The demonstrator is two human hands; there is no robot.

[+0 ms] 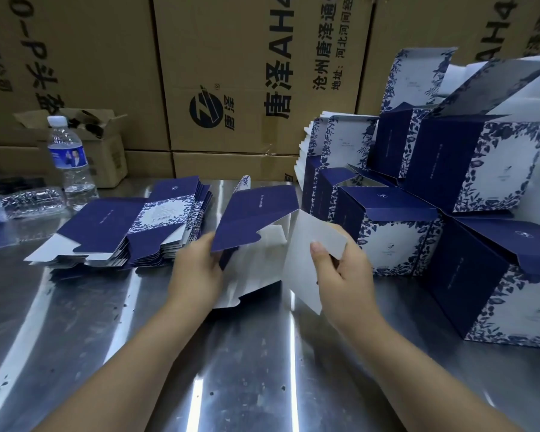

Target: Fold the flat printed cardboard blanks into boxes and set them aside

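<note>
Both my hands gripping one blank (262,260): left hand (197,266) curling round navy panel (250,218), right hand (343,269) pinching white flap (315,241).

Bare steel table (113,353) across the whole near side, open to a reach from left or front. Right side shut off by folded boxes (480,169) piled in tiers. Left of centre taken by a stack of flat blanks (116,235), just beside the half-folded blank (256,210), only a narrow strip between. Far left: upright water bottle (70,160), crushed bottle (28,199). Behind, a wall of cartons (231,73).
</note>
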